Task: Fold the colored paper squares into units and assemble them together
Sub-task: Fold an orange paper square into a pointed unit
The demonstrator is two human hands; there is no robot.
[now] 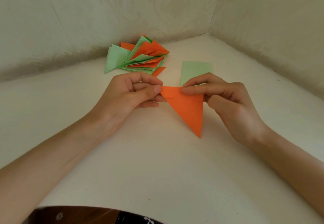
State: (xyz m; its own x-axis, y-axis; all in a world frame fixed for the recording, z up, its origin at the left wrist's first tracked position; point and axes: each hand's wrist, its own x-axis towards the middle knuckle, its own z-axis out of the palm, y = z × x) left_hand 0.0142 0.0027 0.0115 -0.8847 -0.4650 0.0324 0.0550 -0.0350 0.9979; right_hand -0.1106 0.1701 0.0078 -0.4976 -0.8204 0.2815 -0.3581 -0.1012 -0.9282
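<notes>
An orange paper (188,108), folded into a long triangle with its tip pointing toward me, is held just above the white table (157,162). My left hand (129,94) pinches its upper left corner between thumb and fingers. My right hand (226,101) pinches the top edge and right corner, fingers curled over the fold. Behind my right hand lies a flat light-green paper sheet (195,70), partly hidden by my fingers. A pile of folded orange and green units (138,57) sits at the back, fanned out.
The table fits into a corner: patterned walls (157,7) close it off behind and to the right. The pile lies near the back wall. The table's front edge (105,206) curves just above my dark patterned clothing.
</notes>
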